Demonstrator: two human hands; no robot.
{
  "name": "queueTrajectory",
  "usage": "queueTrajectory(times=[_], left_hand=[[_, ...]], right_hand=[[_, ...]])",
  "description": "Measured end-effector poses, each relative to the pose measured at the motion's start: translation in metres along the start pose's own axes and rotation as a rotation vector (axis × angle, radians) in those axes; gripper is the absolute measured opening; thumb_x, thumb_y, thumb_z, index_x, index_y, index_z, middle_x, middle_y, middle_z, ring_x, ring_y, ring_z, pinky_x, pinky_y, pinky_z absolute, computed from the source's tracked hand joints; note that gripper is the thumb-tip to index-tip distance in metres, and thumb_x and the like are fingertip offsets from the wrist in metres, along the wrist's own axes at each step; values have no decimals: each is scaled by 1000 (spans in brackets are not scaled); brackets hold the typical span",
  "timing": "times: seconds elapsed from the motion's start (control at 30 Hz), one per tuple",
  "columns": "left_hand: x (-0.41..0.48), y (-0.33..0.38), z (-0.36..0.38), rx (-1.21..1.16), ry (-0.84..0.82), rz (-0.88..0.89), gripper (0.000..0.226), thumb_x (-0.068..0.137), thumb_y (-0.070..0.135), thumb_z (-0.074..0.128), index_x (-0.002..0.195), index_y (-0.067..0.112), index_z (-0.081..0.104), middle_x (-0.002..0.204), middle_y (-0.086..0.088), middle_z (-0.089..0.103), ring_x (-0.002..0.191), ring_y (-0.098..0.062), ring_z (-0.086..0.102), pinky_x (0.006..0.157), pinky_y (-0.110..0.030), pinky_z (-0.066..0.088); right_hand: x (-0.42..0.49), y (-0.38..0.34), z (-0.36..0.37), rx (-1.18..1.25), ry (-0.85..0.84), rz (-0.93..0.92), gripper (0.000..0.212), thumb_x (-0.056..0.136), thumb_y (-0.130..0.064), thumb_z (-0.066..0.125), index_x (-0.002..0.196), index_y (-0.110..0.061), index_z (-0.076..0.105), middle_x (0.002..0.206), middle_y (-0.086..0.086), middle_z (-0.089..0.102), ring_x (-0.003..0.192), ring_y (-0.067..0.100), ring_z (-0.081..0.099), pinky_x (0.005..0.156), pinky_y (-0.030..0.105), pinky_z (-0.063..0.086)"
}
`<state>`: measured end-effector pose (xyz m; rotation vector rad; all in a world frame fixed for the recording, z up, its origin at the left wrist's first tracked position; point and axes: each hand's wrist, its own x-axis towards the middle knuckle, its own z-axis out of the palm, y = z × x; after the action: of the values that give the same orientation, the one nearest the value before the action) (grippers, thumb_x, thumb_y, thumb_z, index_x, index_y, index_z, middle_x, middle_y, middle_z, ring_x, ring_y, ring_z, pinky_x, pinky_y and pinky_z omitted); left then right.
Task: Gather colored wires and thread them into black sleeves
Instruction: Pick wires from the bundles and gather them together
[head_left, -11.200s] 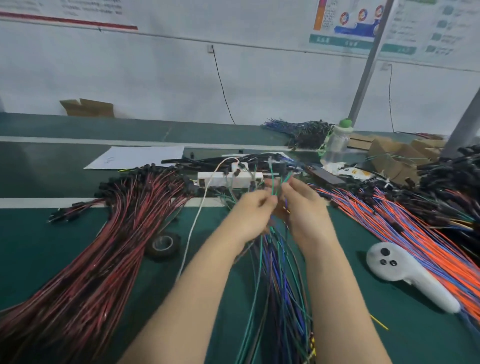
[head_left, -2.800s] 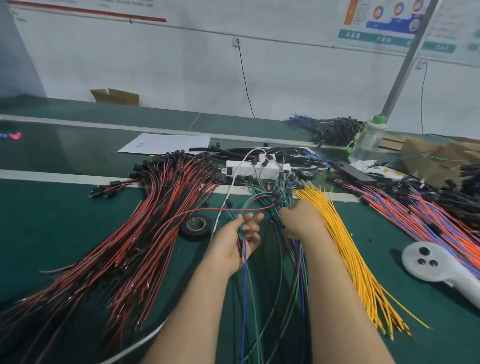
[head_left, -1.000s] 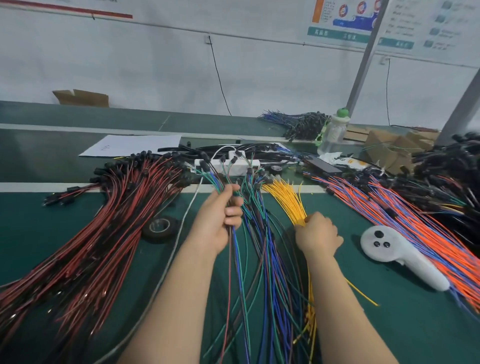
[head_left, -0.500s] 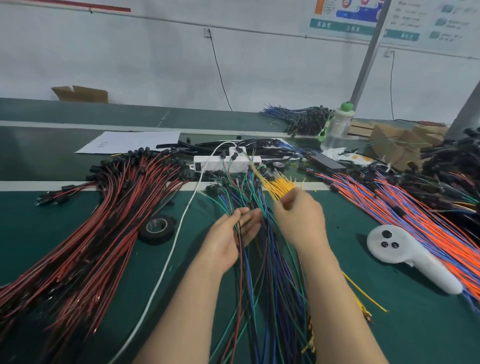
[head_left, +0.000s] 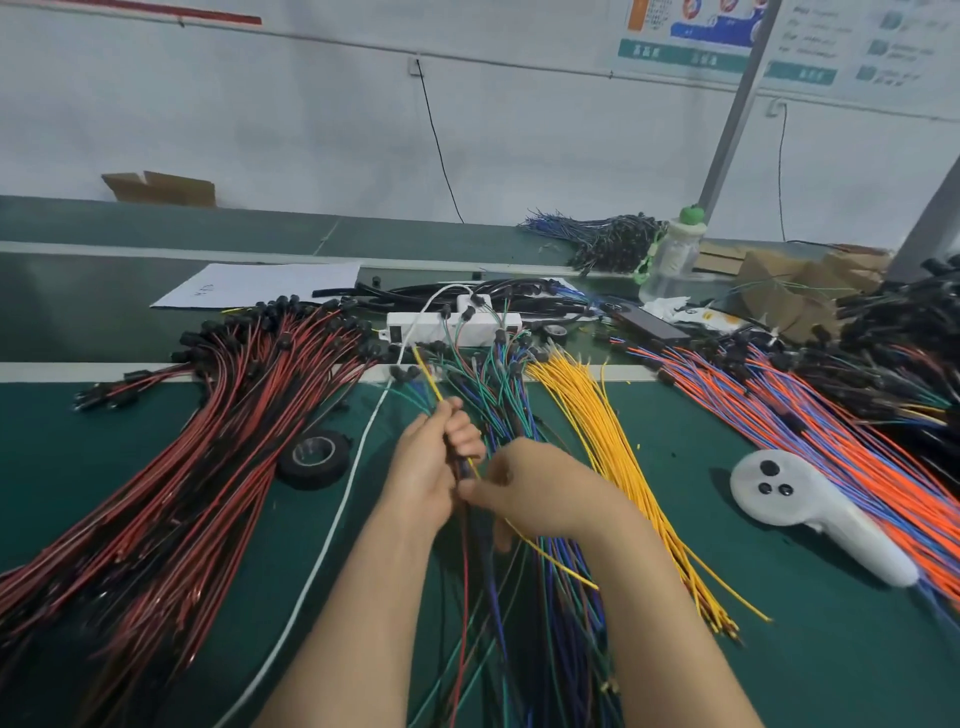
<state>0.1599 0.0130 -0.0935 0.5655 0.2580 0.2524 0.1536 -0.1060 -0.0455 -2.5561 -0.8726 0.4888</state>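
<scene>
While your left hand (head_left: 428, 470) grips a few wires (head_left: 483, 561) mid-frame and your right hand (head_left: 545, 493) pinches a yellow wire (head_left: 560, 564), gathering looks underway; threading not started.

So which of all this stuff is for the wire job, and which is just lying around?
For the job: thin yellow wire, held in the left hand and right hand; green and blue wire bundle; yellow wire bunch.

Just lying about: black tape roll; white plastic controller; white power strip; clear plastic bottle with green cap; white paper sheet.
</scene>
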Motion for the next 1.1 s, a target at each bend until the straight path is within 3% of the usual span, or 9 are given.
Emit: queueTrajectory(times=[0.13,0.27,0.37,0.43,0.53,0.63,0.73,0.9,1.1], left_hand=[[-4,39,5,-127,-4,94,30,103,13,30,76,11,43,44,9,32,30,0,26,27,-12,21],[-10,86,35,-287,-60,129,33,102,12,31,72,13,44,44,8,31,29,-2,27,27,-17,26],[-13,94,61,-102,-63,163,32,102,12,30,72,14,42,42,8,32,30,-2,27,27,-15,23],[-15,82,73,24,-78,103,32,102,17,31,73,14,42,41,8,31,29,-2,26,26,-14,20],[-17,62,86,126,-148,-5,32,103,25,32,74,14,42,40,9,28,27,-3,22,24,-14,18],[-16,33,110,268,-232,-44,29,103,23,33,78,12,45,41,10,30,29,0,22,25,-12,16],[-10,-9,138,417,-275,-38,29,103,20,32,80,11,47,43,8,38,31,0,22,27,-12,15],[12,-71,161,489,-202,-32,28,103,18,32,79,13,45,59,2,38,30,0,22,30,-11,15],[43,-95,145,516,-92,-22,28,103,15,28,80,12,43,60,1,33,29,0,18,29,-13,13]], right_hand=[[-32,23,-9,-4,-138,2,34,96,-45,49,78,-17,55,67,-5,72,40,-2,46,50,17,36],[-59,25,-12,291,-262,-136,34,99,-37,49,73,-17,57,59,-1,65,45,11,42,45,18,35],[-75,12,-15,472,-357,-342,33,99,-34,48,84,-11,66,55,-3,62,49,19,43,46,21,36],[-84,10,-19,508,-378,-392,34,98,-35,50,89,-7,67,58,8,64,50,19,46,48,19,40],[-92,29,-33,527,-282,-232,39,94,-39,55,95,0,63,64,-1,67,50,14,53,52,19,45],[-85,79,-50,322,182,119,20,96,-25,56,106,-11,66,83,-1,73,72,15,66,72,29,54],[-63,124,-69,150,612,458,26,95,-15,50,114,-10,67,112,10,69,107,28,62,88,33,46],[-1,155,-83,-3,543,535,28,92,-6,48,116,1,61,122,22,61,112,35,57,90,36,45],[57,176,-69,7,507,650,48,94,-12,48,139,-8,33,147,12,33,134,34,32,106,44,31]])
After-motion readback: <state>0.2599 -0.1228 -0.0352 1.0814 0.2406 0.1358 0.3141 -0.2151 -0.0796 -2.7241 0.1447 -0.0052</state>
